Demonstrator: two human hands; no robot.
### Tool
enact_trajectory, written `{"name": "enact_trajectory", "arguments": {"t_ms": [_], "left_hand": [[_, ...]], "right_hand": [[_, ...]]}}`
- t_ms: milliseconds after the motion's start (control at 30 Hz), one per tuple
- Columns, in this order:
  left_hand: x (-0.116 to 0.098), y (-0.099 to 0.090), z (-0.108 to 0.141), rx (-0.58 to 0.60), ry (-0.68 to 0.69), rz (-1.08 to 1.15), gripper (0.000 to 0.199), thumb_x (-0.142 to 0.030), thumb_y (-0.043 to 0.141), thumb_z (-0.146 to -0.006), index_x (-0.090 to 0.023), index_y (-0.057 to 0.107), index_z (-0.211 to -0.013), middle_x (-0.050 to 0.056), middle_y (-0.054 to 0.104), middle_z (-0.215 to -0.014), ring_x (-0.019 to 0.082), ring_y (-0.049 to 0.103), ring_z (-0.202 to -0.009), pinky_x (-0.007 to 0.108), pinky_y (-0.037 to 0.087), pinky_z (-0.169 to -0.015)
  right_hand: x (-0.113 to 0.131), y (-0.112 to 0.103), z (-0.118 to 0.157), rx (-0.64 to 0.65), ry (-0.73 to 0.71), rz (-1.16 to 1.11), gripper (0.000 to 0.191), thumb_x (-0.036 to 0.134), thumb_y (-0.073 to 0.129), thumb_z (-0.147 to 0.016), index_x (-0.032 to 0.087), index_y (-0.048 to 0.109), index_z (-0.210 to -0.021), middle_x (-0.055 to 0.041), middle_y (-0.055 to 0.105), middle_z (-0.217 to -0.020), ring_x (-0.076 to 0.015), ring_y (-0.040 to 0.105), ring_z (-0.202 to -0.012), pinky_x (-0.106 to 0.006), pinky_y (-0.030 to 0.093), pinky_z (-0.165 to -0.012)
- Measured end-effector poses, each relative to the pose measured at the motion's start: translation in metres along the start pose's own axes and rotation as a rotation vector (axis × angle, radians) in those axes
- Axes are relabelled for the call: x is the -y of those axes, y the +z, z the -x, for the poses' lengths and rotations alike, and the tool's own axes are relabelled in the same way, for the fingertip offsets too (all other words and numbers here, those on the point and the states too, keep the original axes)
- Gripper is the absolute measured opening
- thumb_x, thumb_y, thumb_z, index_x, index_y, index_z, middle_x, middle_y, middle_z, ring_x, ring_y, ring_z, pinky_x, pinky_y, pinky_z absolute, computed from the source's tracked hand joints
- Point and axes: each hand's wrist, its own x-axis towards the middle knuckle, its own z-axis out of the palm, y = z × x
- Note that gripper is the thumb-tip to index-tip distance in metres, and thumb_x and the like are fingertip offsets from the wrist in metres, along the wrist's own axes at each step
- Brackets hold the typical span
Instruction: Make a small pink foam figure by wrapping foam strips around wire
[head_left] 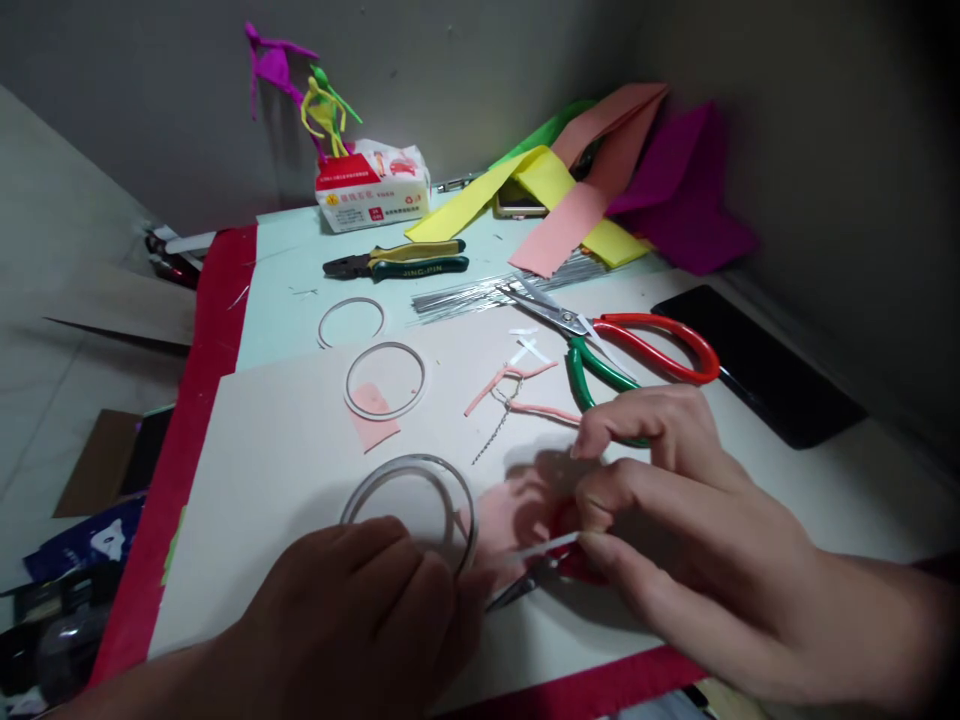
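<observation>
My right hand (660,510) pinches one end of a thin white strip (551,546) between thumb and index finger. The strip's other end reaches my left hand (367,610), which is closed, its fingertips mostly hidden. Beneath the strip lie small scissors (525,585) with red handles, partly covered, and a pink piece of paper (499,515). A roll of tape (469,500) stands just beyond my left hand. Ahead of my hands is a twisted wire figure (508,400) partly wrapped in pink, with short white strips (531,348) above it.
Red-and-green-handled tools (652,345) lie near a black phone (757,365). Further back are pliers (397,262), wires (480,295), yellow paper (480,195), purple paper (682,205) and a box (375,190) holding small figures. Two rings (385,382) (351,322) rest at left.
</observation>
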Motion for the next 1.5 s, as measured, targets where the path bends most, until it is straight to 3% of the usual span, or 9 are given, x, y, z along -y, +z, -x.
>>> {"name": "enact_trajectory", "arguments": {"t_ms": [133, 200, 333, 433, 500, 600, 800, 1500], "left_hand": [[-0.003, 0.002, 0.001, -0.016, 0.054, -0.018, 0.033, -0.015, 0.045, -0.094, -0.022, 0.047, -0.062, -0.005, 0.049, -0.048, 0.014, 0.046, -0.043, 0.031, 0.029, -0.045], [-0.004, 0.005, -0.003, -0.002, 0.013, -0.025, 0.034, -0.016, 0.044, -0.093, -0.022, 0.046, -0.06, -0.004, 0.049, -0.047, 0.013, 0.046, -0.04, 0.031, 0.029, -0.043], [-0.004, 0.011, -0.008, 0.162, -0.11, -0.093, 0.031, -0.015, 0.045, -0.089, -0.022, 0.049, -0.059, 0.0, 0.056, -0.049, 0.018, 0.053, -0.042, 0.032, 0.031, -0.044], [-0.004, 0.014, -0.008, 0.287, -0.096, -0.161, 0.019, -0.011, 0.051, -0.082, -0.022, 0.058, -0.068, 0.001, 0.06, -0.054, 0.023, 0.056, -0.045, 0.032, 0.026, -0.043], [-0.003, 0.016, -0.007, 0.31, -0.073, -0.192, 0.017, -0.007, 0.053, -0.075, -0.023, 0.06, -0.073, 0.001, 0.06, -0.055, 0.024, 0.056, -0.046, 0.032, 0.021, -0.044], [0.001, 0.023, -0.004, 0.269, -0.079, -0.229, 0.018, -0.005, 0.054, -0.071, -0.022, 0.053, -0.066, 0.0, 0.057, -0.053, 0.021, 0.054, -0.046, 0.031, 0.02, -0.044], [0.008, 0.033, -0.001, 0.208, -0.082, -0.219, 0.021, -0.009, 0.051, -0.079, -0.022, 0.048, -0.063, -0.001, 0.053, -0.051, 0.019, 0.051, -0.047, 0.031, 0.023, -0.046], [0.009, 0.033, -0.005, 0.267, -0.137, -0.221, 0.026, -0.015, 0.046, -0.084, -0.021, 0.052, -0.059, 0.002, 0.053, -0.048, 0.02, 0.049, -0.044, 0.032, 0.011, -0.047]], "right_hand": [[0.002, 0.002, 0.001, 0.038, 0.136, -0.082, 0.012, 0.011, 0.052, -0.08, 0.022, 0.052, -0.074, -0.008, 0.051, -0.099, -0.0255, 0.044, -0.109, -0.042, 0.043, -0.088], [-0.002, 0.007, -0.001, 0.049, 0.208, -0.078, 0.012, 0.014, 0.053, -0.08, 0.021, 0.053, -0.071, -0.0086, 0.051, -0.103, -0.027, 0.043, -0.11, -0.045, 0.041, -0.089], [-0.011, 0.015, -0.005, 0.041, 0.277, 0.06, 0.012, 0.013, 0.054, -0.08, 0.019, 0.056, -0.07, -0.0088, 0.05, -0.111, -0.0287, 0.042, -0.111, -0.05, 0.035, -0.093], [-0.015, 0.02, -0.006, 0.048, 0.284, 0.146, 0.011, 0.011, 0.055, -0.079, 0.019, 0.059, -0.073, -0.0085, 0.05, -0.114, -0.028, 0.041, -0.11, -0.05, 0.034, -0.093], [-0.015, 0.022, -0.007, 0.044, 0.279, 0.181, 0.011, 0.011, 0.055, -0.08, 0.019, 0.059, -0.074, -0.0087, 0.05, -0.115, -0.0281, 0.041, -0.109, -0.05, 0.034, -0.092], [-0.014, 0.024, -0.008, 0.04, 0.284, 0.209, 0.012, 0.012, 0.054, -0.082, 0.019, 0.059, -0.075, -0.009, 0.051, -0.115, -0.0285, 0.041, -0.109, -0.05, 0.034, -0.091], [-0.014, 0.025, -0.009, 0.044, 0.306, 0.211, 0.013, 0.012, 0.052, -0.084, 0.019, 0.059, -0.075, -0.0085, 0.05, -0.113, -0.0277, 0.041, -0.108, -0.049, 0.033, -0.089], [-0.015, 0.027, -0.013, 0.055, 0.345, 0.252, 0.011, 0.011, 0.053, -0.08, 0.018, 0.059, -0.073, -0.0081, 0.049, -0.111, -0.0273, 0.04, -0.106, -0.045, 0.031, -0.085]]}}
